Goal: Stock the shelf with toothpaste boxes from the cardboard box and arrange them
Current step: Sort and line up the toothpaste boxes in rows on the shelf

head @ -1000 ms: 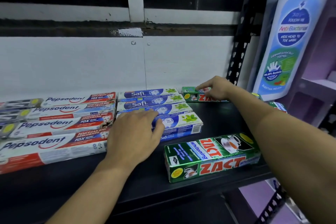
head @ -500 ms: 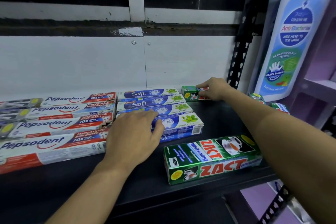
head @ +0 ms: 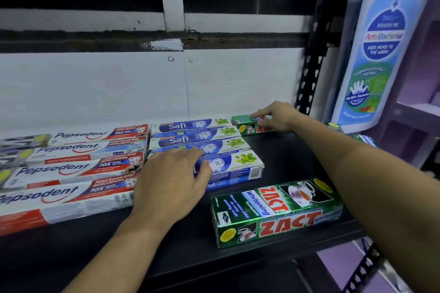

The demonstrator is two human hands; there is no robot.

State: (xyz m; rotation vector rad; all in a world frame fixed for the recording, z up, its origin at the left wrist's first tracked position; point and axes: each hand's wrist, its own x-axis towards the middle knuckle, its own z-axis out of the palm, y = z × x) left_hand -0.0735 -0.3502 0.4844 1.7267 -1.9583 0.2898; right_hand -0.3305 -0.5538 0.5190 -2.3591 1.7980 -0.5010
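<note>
The black shelf [head: 290, 154] carries everything that I see; the cardboard box of the task is not in view. On its left side lie the long Pepsodent boxes [head: 71, 169] in a row, and just beside them the Safi boxes [head: 200, 140], flat and close together. The front Zact box [head: 276, 211] lies near the shelf edge, a little slanted and apart from the others; the rear Zact box [head: 246, 125] lies at the back, just beside the rearmost Safi box. My left hand [head: 171, 181] rests flat on the front Safi boxes, the grip wide, fingers straight, holding nothing. My right hand [head: 278, 116] is on the rear Zact box, fingers curled over its top and front face, so the grip is closed on it; the thumb I cannot see. I judge these cartons light and stiff along the length, but of thin card which dents under a hard squeeze, and the glossy print may slip. The best hold, I think, is across the narrow width near the middle, thumb on one long side, fingers on the other
</note>
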